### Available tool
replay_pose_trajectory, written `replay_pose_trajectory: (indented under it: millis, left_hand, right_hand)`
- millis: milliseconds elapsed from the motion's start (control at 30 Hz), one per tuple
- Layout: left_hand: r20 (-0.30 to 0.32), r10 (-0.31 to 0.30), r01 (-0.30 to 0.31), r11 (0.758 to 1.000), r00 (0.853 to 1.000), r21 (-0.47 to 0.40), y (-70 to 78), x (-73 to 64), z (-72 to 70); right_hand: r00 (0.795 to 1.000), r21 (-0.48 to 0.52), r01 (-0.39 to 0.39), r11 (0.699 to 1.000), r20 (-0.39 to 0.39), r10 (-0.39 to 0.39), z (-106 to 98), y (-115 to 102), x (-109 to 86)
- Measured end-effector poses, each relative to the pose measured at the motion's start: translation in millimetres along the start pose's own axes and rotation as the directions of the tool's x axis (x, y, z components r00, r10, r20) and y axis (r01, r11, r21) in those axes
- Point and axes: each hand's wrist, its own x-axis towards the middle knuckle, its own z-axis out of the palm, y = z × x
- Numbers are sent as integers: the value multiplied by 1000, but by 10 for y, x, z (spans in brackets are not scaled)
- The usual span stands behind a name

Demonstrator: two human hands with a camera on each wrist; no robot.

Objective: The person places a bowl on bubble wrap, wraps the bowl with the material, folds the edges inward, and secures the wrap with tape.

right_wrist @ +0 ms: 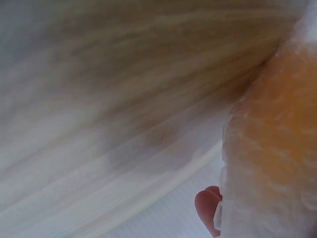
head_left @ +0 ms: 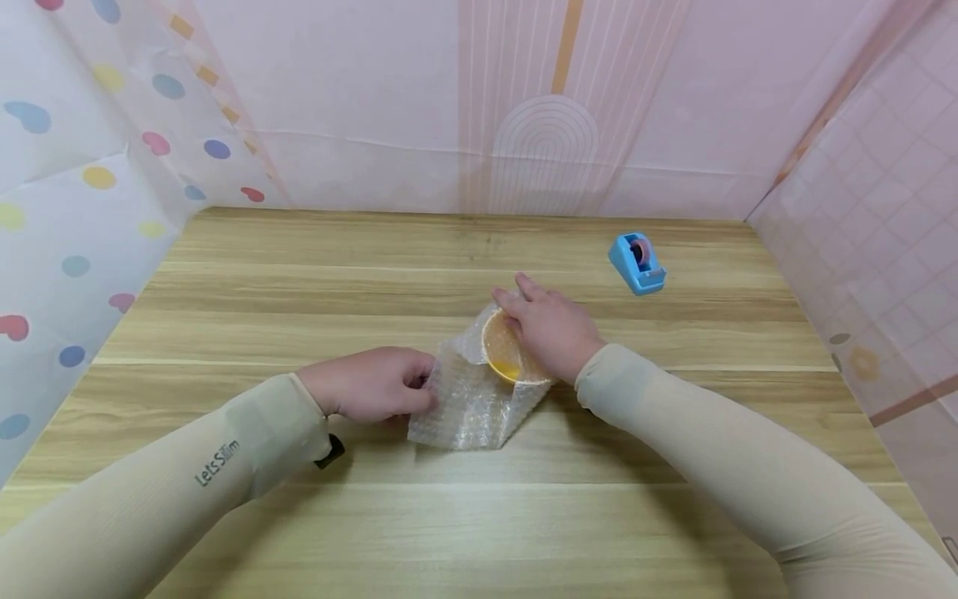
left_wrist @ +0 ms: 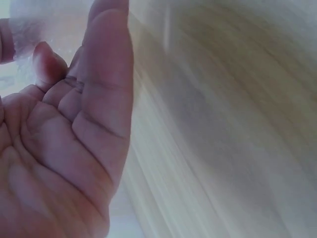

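Note:
A yellow-orange bowl [head_left: 506,368] with a pale rim sits mid-table, covered partly by clear bubble wrap [head_left: 473,406]. The wrap spreads from the bowl toward the left hand [head_left: 374,384], which pinches its left edge between thumb and fingers. My right hand [head_left: 552,326] lies over the far right of the bowl, two straight fingers pressing the wrap by the rim; its other fingers are hidden. In the right wrist view the orange bowl side [right_wrist: 282,124] shows through the bubbles, with a fingertip [right_wrist: 208,206] at the wrap's edge. Creased palm and fingers fill the left wrist view.
A blue tape dispenser [head_left: 638,263] with a pink roll stands at the back right of the wood-grain table [head_left: 337,291]. Patterned sheets [head_left: 374,108] rise behind the table and along both sides.

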Motion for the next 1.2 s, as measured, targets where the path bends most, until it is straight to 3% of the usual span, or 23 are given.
replay_pose_trajectory:
  millis: [400, 667, 767, 967, 1200]
  left_hand:
    - [-87, 82, -87, 994, 993, -59, 98, 64, -10]
    - [-173, 160, -179, 979, 972, -100, 196, 127, -15]
    - [-186, 160, -188, 971, 970, -146, 232, 142, -14]
    - [-165, 106, -152, 942, 981, -299, 296, 172, 9]
    - [-204, 99, -161, 936, 974, -313, 368, 209, 26]
  right_hand:
    - [1000, 12, 5, 1000, -19, -5, 1, -11, -1]
    - [999, 18, 8, 1000, -33, -8, 21, -12, 4]
    - [999, 17, 6, 1000, -34, -5, 26, -11, 7]
    - [1000, 13, -1, 1000, -24, 1, 18, -23, 3]
    - [1000, 7, 4, 1000, -21, -4, 3, -40, -9]
